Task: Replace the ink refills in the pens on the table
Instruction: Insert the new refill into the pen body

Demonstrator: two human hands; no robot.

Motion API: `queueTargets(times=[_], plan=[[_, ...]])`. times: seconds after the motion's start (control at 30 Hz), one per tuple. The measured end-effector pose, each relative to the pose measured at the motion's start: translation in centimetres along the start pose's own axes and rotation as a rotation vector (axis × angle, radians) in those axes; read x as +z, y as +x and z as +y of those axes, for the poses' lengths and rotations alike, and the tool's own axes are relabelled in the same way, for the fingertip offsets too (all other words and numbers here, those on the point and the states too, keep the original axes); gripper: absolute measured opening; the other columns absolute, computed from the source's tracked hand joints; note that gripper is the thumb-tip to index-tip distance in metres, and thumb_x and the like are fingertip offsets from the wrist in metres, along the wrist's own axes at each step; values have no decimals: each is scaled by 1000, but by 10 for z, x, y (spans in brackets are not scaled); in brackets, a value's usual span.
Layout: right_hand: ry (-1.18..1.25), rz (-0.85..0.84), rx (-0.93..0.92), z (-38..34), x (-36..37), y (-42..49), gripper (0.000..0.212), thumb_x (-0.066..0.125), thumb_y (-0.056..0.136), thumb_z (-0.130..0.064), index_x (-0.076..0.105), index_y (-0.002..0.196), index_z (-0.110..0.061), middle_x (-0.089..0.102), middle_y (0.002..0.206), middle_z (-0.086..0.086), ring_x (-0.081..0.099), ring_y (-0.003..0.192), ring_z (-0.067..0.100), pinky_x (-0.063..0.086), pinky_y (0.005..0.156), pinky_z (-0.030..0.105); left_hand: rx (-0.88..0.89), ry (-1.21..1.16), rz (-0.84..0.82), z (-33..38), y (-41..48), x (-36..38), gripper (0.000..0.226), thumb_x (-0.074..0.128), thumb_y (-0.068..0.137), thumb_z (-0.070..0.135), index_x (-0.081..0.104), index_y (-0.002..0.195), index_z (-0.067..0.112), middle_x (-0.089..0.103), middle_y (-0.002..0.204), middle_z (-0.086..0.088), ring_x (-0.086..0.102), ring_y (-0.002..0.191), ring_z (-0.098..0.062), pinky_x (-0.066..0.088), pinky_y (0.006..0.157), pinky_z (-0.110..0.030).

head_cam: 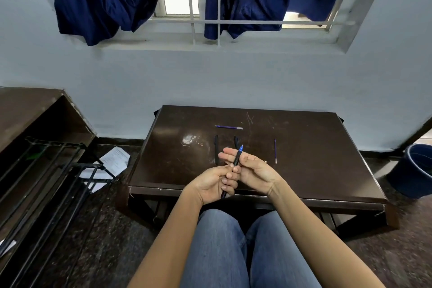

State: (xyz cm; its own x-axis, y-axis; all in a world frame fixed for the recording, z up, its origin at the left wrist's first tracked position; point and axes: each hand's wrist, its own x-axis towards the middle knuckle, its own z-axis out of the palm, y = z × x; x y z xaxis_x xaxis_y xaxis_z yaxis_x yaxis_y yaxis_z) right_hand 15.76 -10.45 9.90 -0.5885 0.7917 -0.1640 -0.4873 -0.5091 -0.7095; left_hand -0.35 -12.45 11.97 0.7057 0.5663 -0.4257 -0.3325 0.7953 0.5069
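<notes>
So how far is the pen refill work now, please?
Nothing looks clearly finished. In hand: the left hand and right hand hold one pen, blue tip pointing up. Left: two dark pens lie on the table, with two loose refills, one at the far side and one to the right.

- Two bare arms are seen, with no sleeves on them.
- No rings, watch or bands are worn on the left hand (211, 184) or the right hand (253, 169).
- Blue jeans (222, 248) are worn on both legs.
- The cloth is faded and lightly creased.
</notes>
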Motion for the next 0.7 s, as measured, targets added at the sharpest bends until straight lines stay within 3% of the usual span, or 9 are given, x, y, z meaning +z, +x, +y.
queueTargets(times=[0.07, 0.17, 0.23, 0.37, 0.47, 0.53, 0.6, 0.7], plan=[[21, 41, 2, 2, -5, 4, 53, 80, 72, -22, 63, 120, -5, 63, 127, 17, 67, 106, 23, 55, 91, 37, -2, -17, -16, 0, 3, -3, 26, 40, 97, 19, 55, 76, 15, 42, 55, 10, 36, 42, 0, 23, 45, -11], [1, 251, -12, 3, -1, 13, 14, 52, 94, -8, 63, 101, -6, 68, 111, 17, 67, 65, 11, 59, 75, 28, 30, 36, 101, 2, 9, -10, 27, 38, 101, 20, 53, 79, 16, 42, 56, 10, 34, 41, 0, 24, 42, -10], [-92, 348, -7, 7, -2, 21, 23, 39, 99, -2, 62, 95, -6, 69, 100, 14, 63, 57, 8, 57, 66, 22, 78, 162, 227, 3, 13, -14, 28, 36, 102, 21, 53, 80, 17, 43, 56, 10, 32, 40, 0, 23, 41, -11], [-268, 532, 35, 21, -8, 35, 26, 42, 97, -5, 67, 91, -12, 71, 100, 11, 61, 61, 9, 51, 71, 25, 138, 500, 466, 1, 26, -21, 29, 33, 102, 21, 52, 80, 18, 43, 62, 7, 31, 44, 0, 24, 43, -15], [-272, 655, 104, 30, -8, 46, 25, 42, 96, -6, 66, 91, -12, 71, 97, 6, 60, 64, 9, 45, 63, 23, 115, 870, 684, -1, 37, -26, 28, 36, 99, 24, 56, 80, 19, 51, 67, 5, 42, 58, -8, 33, 55, -23], [-280, 669, 181, 35, -11, 53, 25, 42, 97, -10, 67, 95, -15, 72, 99, 0, 62, 76, 10, 43, 75, 26, 87, 1017, 805, -4, 44, -33, 29, 38, 99, 27, 62, 86, 16, 56, 75, 3, 50, 69, -12, 37, 61, -26], [-333, 574, 277, 33, -22, 61, 28, 43, 97, -13, 69, 102, -19, 73, 108, -3, 63, 90, 10, 40, 92, 32, 100, 992, 847, -7, 50, -43, 32, 37, 99, 26, 64, 96, 11, 60, 82, -3, 51, 73, -14, 37, 65, -28], [-410, 463, 318, 20, -43, 72, 30, 47, 95, -5, 69, 112, -15, 71, 110, 4, 64, 97, 14, 48, 92, 31, 147, 724, 792, -6, 50, -54, 28, 37, 100, 21, 63, 93, 12, 55, 75, -1, 45, 61, -11, 36, 60, -27]])
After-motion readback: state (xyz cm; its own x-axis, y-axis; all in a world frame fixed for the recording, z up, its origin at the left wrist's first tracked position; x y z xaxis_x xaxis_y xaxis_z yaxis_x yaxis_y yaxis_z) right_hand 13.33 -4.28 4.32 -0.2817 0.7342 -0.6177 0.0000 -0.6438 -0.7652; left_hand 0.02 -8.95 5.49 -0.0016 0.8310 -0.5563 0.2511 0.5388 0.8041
